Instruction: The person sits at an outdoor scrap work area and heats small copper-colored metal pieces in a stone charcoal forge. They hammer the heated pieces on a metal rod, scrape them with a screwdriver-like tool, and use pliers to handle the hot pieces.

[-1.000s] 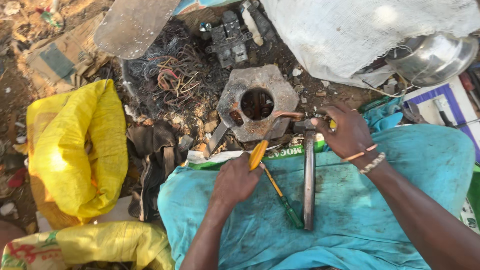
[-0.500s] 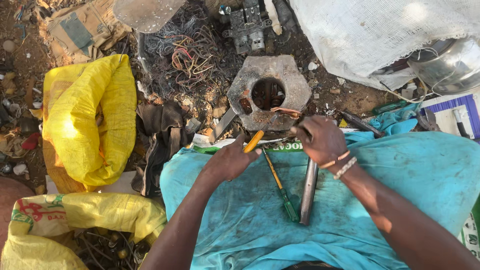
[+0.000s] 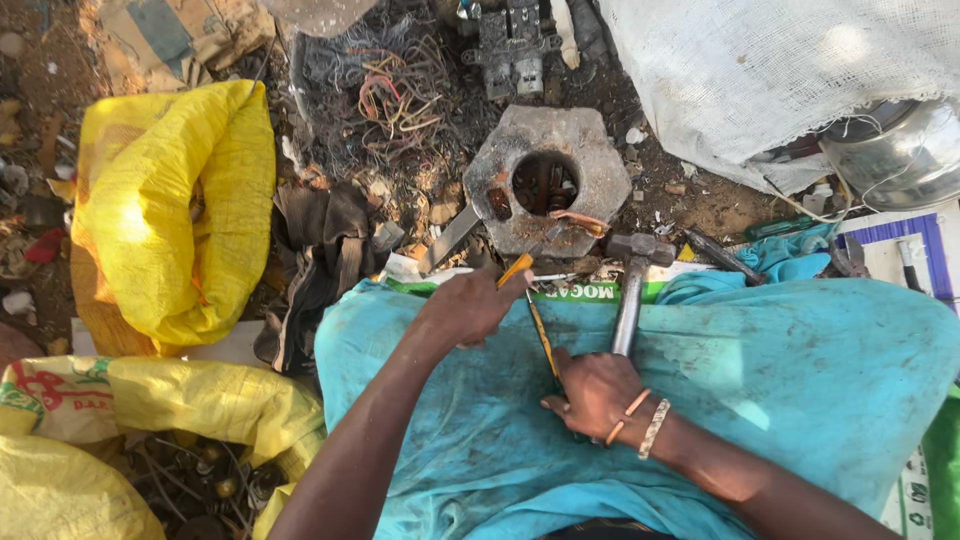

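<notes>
From my view the left hand [image 3: 468, 308] is closed in a grip around the orange handle of a tool [image 3: 516, 269], whose tip points toward about one o'clock, at the near edge of the hexagonal metal block [image 3: 545, 180] lying on the dirt ahead. The right hand [image 3: 598, 392] rests lower on the teal cloth [image 3: 800, 380] over the lap, fingers curled round the lower end of a thin green-and-yellow screwdriver [image 3: 541, 335]; whether that grip is tight or loose I cannot tell. The screwdriver's long axis runs from about five o'clock up to eleven, ending just under the left hand. Just beside the right hand, at its one o'clock, the hammer [image 3: 630, 290] lies with its handle running nearly twelve to six and its head touching or almost touching the block's near edge. The right hand is clearly the nearer one to the hammer handle; the left is nearer the block. The block's round bore faces up, with an orange strip at its five-o'clock corner. Open room is tight: a wire tangle [image 3: 385, 95] at eleven o'clock, a white woven sack [image 3: 760, 80] at one to two, a yellow sack [image 3: 170, 210] out at nine.
</notes>
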